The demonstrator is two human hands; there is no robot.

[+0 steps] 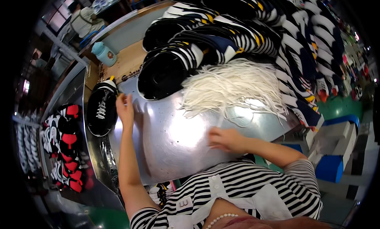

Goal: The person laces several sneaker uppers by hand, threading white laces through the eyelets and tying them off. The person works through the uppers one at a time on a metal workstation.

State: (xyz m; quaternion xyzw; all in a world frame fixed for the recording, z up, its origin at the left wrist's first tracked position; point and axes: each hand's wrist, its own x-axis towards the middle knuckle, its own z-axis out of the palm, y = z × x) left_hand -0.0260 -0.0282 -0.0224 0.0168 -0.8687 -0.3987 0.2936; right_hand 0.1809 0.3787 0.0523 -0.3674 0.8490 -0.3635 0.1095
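Note:
At the left edge of the metal table [166,158] lies a black shoe [102,110] with white lacing down its front and a yellow tab. My left hand [125,108] is right beside its edge, fingers partly extended and a little apart; whether they touch it is unclear. A large heap of loose white shoelaces [233,84] covers the table's far middle. Nearer to me, my right hand [227,140] is closed, its fingertips somewhat blurred. A blurred white shoelace [221,119] runs from the heap down to its fingers.
Rows of black shoes [164,76] with white stripes and yellow tabs line the table's far side, continuing as navy and white ones [295,74] at right. A light blue bottle [104,53] stands far left. Red, black and white shoes [69,140] sit left, boxes [332,142] right.

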